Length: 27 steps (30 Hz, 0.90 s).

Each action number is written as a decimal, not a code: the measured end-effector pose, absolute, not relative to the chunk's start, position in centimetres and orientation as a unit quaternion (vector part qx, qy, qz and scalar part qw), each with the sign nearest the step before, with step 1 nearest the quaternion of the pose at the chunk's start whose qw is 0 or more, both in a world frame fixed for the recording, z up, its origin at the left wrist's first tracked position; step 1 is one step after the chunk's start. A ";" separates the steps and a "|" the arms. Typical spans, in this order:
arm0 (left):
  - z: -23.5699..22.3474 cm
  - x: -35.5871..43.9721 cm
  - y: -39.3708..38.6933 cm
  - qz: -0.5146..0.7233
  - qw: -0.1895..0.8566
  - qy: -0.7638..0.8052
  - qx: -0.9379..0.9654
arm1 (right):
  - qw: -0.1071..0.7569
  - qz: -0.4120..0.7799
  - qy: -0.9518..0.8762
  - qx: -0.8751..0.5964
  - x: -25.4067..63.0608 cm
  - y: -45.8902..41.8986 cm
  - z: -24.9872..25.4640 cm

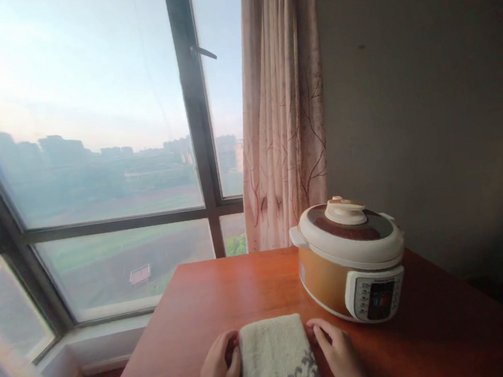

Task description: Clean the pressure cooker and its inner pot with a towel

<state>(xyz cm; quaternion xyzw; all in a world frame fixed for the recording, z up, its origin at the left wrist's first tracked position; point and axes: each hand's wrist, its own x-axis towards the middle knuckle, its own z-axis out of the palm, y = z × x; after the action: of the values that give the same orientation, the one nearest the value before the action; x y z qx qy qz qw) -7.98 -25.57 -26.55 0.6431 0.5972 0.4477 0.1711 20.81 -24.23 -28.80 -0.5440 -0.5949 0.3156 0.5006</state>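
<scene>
A folded cream towel with a grey floral pattern near its lower right lies on the table, its lower end cut off by the frame. Along its left edge rests my left hand, the curled fingertips touching or almost touching the cloth, with a gap between thumb and forefinger. At the opposite edge is my right hand, fingers loosely bent and thumb apart, very close to the cloth. Neither hand visibly pinches the towel. Some fingers are hidden behind the hands.
A gold and white electric cooker with its lid on stands behind my right hand, control panel facing me. Beneath everything is a reddish-brown wooden table. Behind it are a large window, a pink curtain and a grey wall.
</scene>
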 end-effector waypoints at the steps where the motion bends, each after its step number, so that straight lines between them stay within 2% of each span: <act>1: -26.5 -8.0 -25.6 0.447 0.171 0.596 0.645 | 0.500 0.315 -0.595 -0.545 20.8 -24.2 -28.8; 27: -26.2 -8.0 -25.6 0.442 0.197 0.589 0.647 | 0.519 0.311 -0.590 -0.534 21.0 -23.3 -29.7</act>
<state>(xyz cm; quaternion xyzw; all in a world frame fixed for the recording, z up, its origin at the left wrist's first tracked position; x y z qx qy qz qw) -8.04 -25.58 -26.20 0.6472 0.5890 0.4420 0.1971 21.04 -23.32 -29.72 -0.5343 -0.5898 0.3112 0.5194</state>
